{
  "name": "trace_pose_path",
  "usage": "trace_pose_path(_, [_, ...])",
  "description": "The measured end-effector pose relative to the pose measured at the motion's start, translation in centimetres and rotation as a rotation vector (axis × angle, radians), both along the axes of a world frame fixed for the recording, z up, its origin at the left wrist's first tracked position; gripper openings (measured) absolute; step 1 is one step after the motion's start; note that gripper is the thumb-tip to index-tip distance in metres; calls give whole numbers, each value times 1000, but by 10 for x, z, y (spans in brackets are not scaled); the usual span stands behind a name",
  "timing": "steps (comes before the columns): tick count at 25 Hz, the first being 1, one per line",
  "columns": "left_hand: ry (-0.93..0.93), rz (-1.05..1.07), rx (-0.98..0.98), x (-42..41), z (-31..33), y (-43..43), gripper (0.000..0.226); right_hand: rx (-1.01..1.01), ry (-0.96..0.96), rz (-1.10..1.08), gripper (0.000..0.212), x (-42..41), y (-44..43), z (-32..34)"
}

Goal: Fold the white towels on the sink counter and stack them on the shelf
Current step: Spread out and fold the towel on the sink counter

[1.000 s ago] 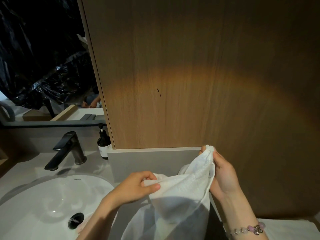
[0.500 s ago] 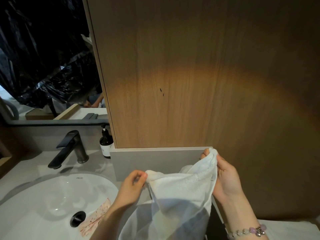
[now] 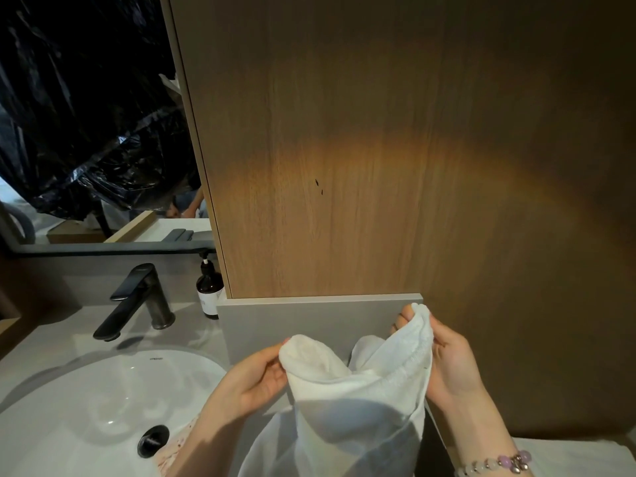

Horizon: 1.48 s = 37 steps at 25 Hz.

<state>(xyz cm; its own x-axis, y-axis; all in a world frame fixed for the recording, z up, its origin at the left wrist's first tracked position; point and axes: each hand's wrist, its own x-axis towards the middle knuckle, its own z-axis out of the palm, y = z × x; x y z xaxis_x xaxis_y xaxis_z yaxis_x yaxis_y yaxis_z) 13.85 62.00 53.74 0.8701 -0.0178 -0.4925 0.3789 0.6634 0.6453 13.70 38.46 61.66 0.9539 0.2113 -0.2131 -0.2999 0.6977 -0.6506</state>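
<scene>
We looked down on a pale grey counter (image 3: 51,342) with a white basin (image 3: 86,401) sunk into it. A dark tap (image 3: 137,301) stood behind the basin, its spout reaching over the rim. A brown pump bottle (image 3: 209,290) stood upright just beside the tap, against the edge of a tall wood panel (image 3: 378,149) that filled most of the view. A warm band of light lay across the panel. At its foot ran a low grey ledge (image 3: 303,321). To the left hung a mirror (image 3: 165,228), most of it taken up by crumpled black plastic (image 3: 86,139); we could not tell whether the plastic covered the glass or was reflected in it.

In the basin we saw a dark drain (image 3: 153,441) and, just beside it, a pink cloth (image 3: 179,442), partly hidden behind the left forearm.

The towel (image 3: 358,390) was held up in the air in front of the ledge, above the counter's edge. The left hand (image 3: 254,383) pinched one top corner with curled fingers. The right hand (image 3: 454,370), with a bead bracelet (image 3: 499,464) on its wrist, gripped the other corner slightly higher, thumb on the near side and fingertips showing behind the cloth. The towel sagged between the two hands, and its lower part ran out of the bottom of the frame. At the lower right lay a white cloth (image 3: 578,457), cut off by the frame; we could not tell what it rested on.
</scene>
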Motion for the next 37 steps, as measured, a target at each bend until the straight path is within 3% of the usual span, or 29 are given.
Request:
trace_pose_path(4, [-120, -90, 306, -6, 11, 23, 18, -44, -47, 62, 129, 12, -7, -16])
trace_pose_path(5, [-140, -151, 429, -9, 17, 32, 20, -59, -59, 83, 120, 15, -8, -20])
trace_pose_path(7, [-126, -278, 661, -13, 27, 49, 19, -61, -81, 107, 75, 19, -9, -21])
trace_pose_path(8, [-107, -331, 766, -14, 32, 55, 15, -56, -96, 102, 65, 22, -10, -23])
trace_pose_path(13, [-92, -466, 1193, -17, 59, 70, 20, -119, -160, 63, 61, 22, -16, -19])
trace_pose_path(20, [-49, -442, 1569, -14, 60, 56, 41, -205, -204, 44, 50, 17, -26, -21])
trace_pose_path(24, [-65, -499, 1553, -17, 59, 51, 47, -187, -189, 19, 44, 13, -32, -23])
trace_pose_path(27, [-97, -487, 1522, -20, 58, 46, 56, -159, -152, -8, 20, 11, -33, -25])
trace_pose_path(30, [-92, -459, 1487, -21, 53, 45, 57, -148, -157, -4, 32, 12, -34, -28])
trace_pose_path(34, [-2, -437, 1216, -23, 48, 57, 32, -131, -136, -5, 37, 13, -34, -30])
trace_pose_path(37, [-64, -422, 1045, -34, 46, 65, 28, -122, -141, 20, 24, 10, -32, -25])
